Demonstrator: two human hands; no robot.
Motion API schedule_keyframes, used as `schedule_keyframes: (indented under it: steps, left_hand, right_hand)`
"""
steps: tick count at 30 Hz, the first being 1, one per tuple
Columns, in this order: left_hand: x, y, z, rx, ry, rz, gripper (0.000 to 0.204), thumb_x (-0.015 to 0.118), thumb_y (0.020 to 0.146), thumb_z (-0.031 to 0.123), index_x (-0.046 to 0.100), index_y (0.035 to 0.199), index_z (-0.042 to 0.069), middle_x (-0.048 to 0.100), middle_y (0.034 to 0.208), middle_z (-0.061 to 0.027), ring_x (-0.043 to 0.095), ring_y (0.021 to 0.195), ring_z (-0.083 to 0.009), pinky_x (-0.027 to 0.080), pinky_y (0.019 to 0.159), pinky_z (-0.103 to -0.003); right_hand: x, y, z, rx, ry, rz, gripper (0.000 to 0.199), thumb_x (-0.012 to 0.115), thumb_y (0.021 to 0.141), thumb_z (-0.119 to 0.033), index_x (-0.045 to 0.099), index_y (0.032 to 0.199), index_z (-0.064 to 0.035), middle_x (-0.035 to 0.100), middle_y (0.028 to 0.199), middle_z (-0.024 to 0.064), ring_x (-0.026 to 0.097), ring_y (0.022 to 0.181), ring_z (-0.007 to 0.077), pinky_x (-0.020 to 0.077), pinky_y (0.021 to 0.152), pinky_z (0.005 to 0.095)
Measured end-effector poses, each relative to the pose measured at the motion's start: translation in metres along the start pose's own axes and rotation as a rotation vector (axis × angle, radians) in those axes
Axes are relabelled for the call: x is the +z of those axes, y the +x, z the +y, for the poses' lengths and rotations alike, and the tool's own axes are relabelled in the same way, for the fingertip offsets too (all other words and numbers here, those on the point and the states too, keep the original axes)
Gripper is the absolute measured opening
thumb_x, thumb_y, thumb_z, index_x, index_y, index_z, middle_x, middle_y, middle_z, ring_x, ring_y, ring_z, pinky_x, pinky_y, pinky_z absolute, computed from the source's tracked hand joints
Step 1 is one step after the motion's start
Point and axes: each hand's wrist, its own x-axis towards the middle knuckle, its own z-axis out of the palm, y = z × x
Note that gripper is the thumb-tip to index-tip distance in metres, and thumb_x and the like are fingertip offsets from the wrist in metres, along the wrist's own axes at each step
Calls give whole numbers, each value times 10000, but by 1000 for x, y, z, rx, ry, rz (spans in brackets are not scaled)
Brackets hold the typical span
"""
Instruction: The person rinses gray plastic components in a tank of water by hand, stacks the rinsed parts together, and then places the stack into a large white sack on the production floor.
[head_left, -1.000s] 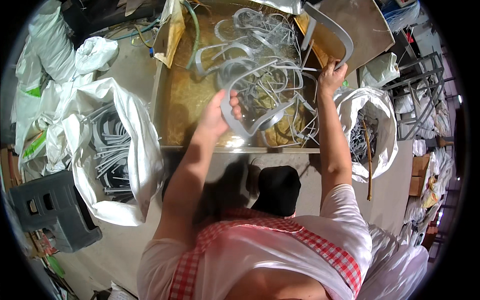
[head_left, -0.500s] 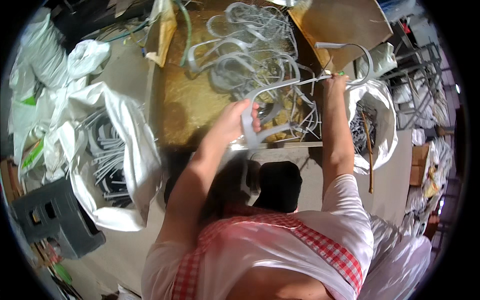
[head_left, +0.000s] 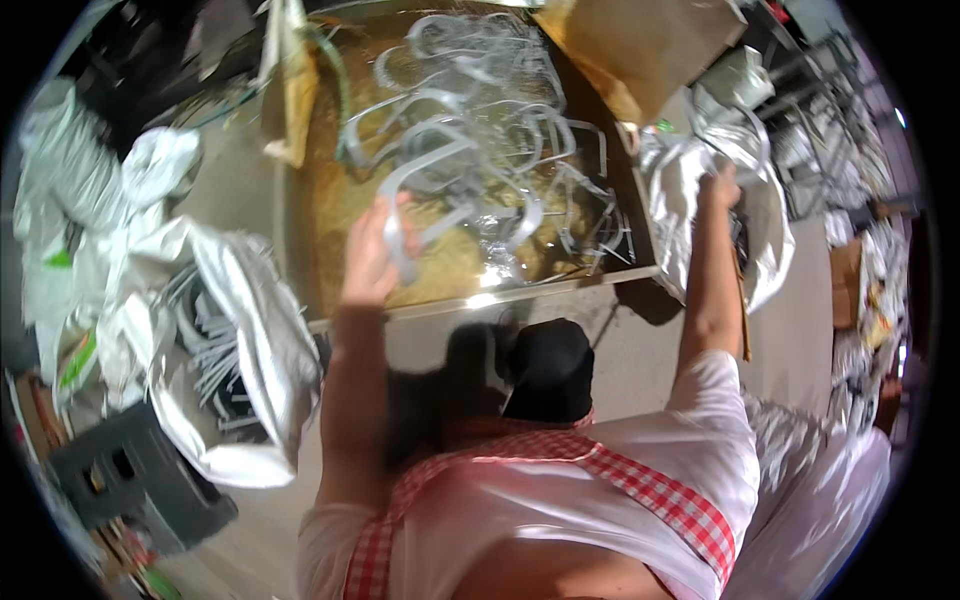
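Over the left part of a shallow wooden-walled tray of water (head_left: pixel 480 299), my left hand (head_left: pixel 370 255) is closed on a curved grey plastic piece (head_left: pixel 395 240), a bent band with a loop. Several similar pale grey bands and loops lie tangled in the tray, partly under water. Reaching right, my right hand (head_left: pixel 722 187) is over the opening of a white woven sack (head_left: pixel 775 250), its fingers closed. A curved grey plastic strip (head_left: pixel 763 145) arches beside that hand and appears held in it; the fingertips are blurred.
On the left stands another white sack (head_left: pixel 245 465) filled with grey strips, beside a dark plastic crate (head_left: pixel 145 485). A brown stick (head_left: pixel 744 310) leans at the right sack. A brown board (head_left: pixel 640 50) rises at the tray's far right, and a green hose (head_left: pixel 335 70) hangs at its left.
My right hand has moved right, from the tray's edge to over the right sack, with the curved strip. My left hand has moved left, still holding its piece. The view has shifted slightly.
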Motion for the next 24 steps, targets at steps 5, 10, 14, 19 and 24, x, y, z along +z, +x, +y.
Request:
schedule_keyframes:
  steps: [5,10,14,19,24]
  left_hand:
    - [-14,7,-1,-208,-195,36,394,368,932,345,537,1046,8,519,708,-35,502,608,-164,444,573,-300]
    - [-10,1,-1,-239,-230,34,384,360,936,335,539,1047,14,526,739,-41,511,617,-170,457,577,-291]
    - [-1,9,-7,-232,-206,81,367,392,926,336,539,1061,27,529,748,-40,526,640,-174,460,588,-302]
    - [-34,20,-25,-211,-162,101,356,442,903,355,552,1060,55,530,782,-37,536,658,-184,458,599,-317]
    - [-20,16,-25,-189,27,222,349,453,902,341,529,1092,58,534,821,-65,539,661,-203,463,602,-340]
  right_hand:
    - [-31,-54,48,238,270,-234,336,531,861,-389,458,782,-70,395,507,8,391,386,112,335,342,234]
    - [-52,-99,97,502,272,-238,321,522,868,-378,412,750,-100,398,563,13,379,403,86,349,333,210]
    - [-75,-120,102,500,227,-208,325,532,865,-370,416,739,-94,399,567,10,376,392,107,346,333,220]
    - [-69,-153,63,217,277,-232,239,444,905,-307,424,793,-97,420,632,11,380,427,108,358,378,228]
    - [-68,-121,4,-158,257,-181,211,419,915,-289,384,859,-89,428,657,14,397,480,86,339,384,212]
